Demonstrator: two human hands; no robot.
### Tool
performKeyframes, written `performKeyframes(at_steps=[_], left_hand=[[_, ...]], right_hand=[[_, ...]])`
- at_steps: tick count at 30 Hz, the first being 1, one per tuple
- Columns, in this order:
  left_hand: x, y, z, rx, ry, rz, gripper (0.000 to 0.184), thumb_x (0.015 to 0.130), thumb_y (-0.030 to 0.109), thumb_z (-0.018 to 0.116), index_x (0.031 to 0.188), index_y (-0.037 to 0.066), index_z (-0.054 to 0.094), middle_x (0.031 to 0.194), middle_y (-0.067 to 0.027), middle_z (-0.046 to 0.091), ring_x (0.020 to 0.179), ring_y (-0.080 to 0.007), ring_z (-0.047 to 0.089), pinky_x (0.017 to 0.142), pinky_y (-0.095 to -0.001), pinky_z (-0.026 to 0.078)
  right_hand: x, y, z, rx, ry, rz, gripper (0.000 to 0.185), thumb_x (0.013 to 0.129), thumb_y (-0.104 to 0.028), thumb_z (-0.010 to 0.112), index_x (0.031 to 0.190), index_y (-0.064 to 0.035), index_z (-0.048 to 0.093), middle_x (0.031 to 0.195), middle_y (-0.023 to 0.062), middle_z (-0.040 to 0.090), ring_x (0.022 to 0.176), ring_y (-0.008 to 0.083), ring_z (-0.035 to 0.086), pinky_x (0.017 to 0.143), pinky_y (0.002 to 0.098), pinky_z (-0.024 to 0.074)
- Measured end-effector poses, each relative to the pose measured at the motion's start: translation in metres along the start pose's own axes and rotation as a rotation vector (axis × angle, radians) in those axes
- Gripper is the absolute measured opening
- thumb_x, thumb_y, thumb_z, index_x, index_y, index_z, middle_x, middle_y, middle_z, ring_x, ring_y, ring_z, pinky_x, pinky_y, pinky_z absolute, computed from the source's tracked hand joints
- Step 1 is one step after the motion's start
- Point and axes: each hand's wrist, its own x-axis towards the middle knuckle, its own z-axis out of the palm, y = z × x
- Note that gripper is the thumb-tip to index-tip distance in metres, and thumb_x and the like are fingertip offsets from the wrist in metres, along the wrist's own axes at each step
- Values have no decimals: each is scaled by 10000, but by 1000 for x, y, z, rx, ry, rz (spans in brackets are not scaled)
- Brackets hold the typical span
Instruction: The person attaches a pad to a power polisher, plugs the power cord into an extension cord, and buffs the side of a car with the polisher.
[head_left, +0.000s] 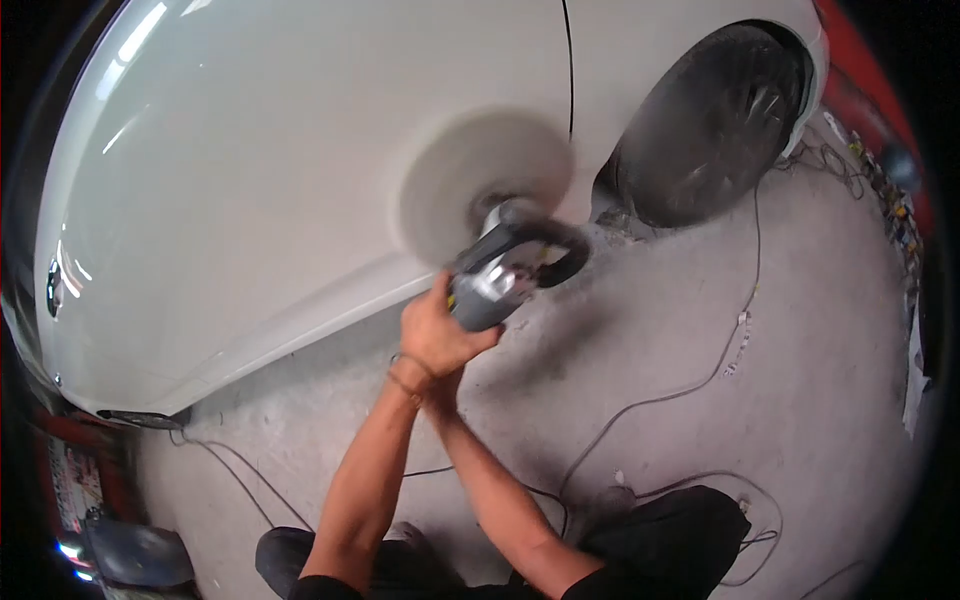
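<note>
A grey and black rotary polisher (pixel 490 285) with a looped front handle is held low against the side of a white car (pixel 250 180). Its large round pad (pixel 430 190) is blurred, as in fast spinning, and lies over the lower door panel near a door seam. My left hand (pixel 435 335), with a thin bracelet at the wrist, is closed round the rear body of the polisher. Crossing behind it is my right forearm; of my right hand (pixel 446 388) only a bit near the wrist shows, its fingers hidden behind my left hand.
The car's dark wheel (pixel 705 125) is at the upper right. A grey cable (pixel 660 395) runs over the concrete floor (pixel 800 320) and loops by my knee (pixel 670 540). More cords (pixel 235 460) lie at left. Red equipment stands at both sides, with clutter along the right edge.
</note>
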Motion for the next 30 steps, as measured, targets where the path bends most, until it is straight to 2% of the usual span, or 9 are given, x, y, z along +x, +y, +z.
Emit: performKeyframes(at_steps=[1,2,4,8,16,18,20,22,30], left_hand=[[-15,-11,-5,-32,-5,-64,951,622,444,969,1342,-63,608,1075,-274,774,1019,-417,775,929,-466,604],[-31,-23,-11,-62,-10,-130,904,631,395,977,1333,-49,621,1090,-244,784,1012,-377,785,929,-453,608],[-66,-67,-8,-195,27,-199,850,646,342,975,1327,-33,633,1105,-199,787,1008,-318,777,927,-430,609],[-100,-101,-13,-431,213,-284,707,683,244,962,1281,1,672,1142,-97,777,1011,-191,731,922,-373,601],[-41,-48,4,-478,139,-141,778,643,336,1004,1222,-55,662,1114,-161,798,1019,-226,758,923,-401,606],[-17,-24,11,-424,110,-30,822,638,371,991,1246,-63,649,1080,-212,795,1000,-292,780,915,-415,609],[3,11,13,-259,47,7,878,618,450,969,1257,-57,645,1027,-269,775,962,-397,779,905,-444,609],[6,13,18,-171,23,17,941,611,514,935,1301,-47,628,1001,-292,761,946,-465,758,904,-484,607],[-64,-18,-9,272,-15,-147,927,658,496,892,1376,-1,580,1055,-239,782,972,-447,767,879,-506,618]], right_hand=[[-20,26,20,452,-128,117,450,1153,-289,571,1540,-66,521,1492,107,608,1357,242,620,1175,387,508],[-47,-66,-25,186,-52,107,557,1048,-330,747,1504,-72,558,1395,132,693,1259,266,705,1080,423,572],[-71,-22,7,-77,-148,88,549,928,-217,859,1403,-68,627,1289,122,764,1225,259,738,1009,409,597],[-98,-11,6,345,-213,52,586,893,-148,876,1413,-64,619,1245,123,773,1205,214,736,1004,384,589],[-28,-24,-32,333,-58,-5,630,887,-130,883,1439,-15,601,1290,74,747,1197,185,710,1041,355,568],[-7,-18,-39,776,16,92,575,908,-46,845,1426,-7,597,1323,87,724,1190,197,707,1033,372,581],[5,-42,-72,367,85,-6,385,957,-153,824,1290,-30,676,1208,77,770,1147,180,741,907,373,606],[0,-48,-60,806,150,-22,333,992,-95,774,1302,-34,669,1190,54,745,1094,149,731,865,350,612],[-95,-13,38,973,-153,236,634,1093,-299,687,1605,-46,413,1493,84,558,1373,215,574,1128,391,525]])
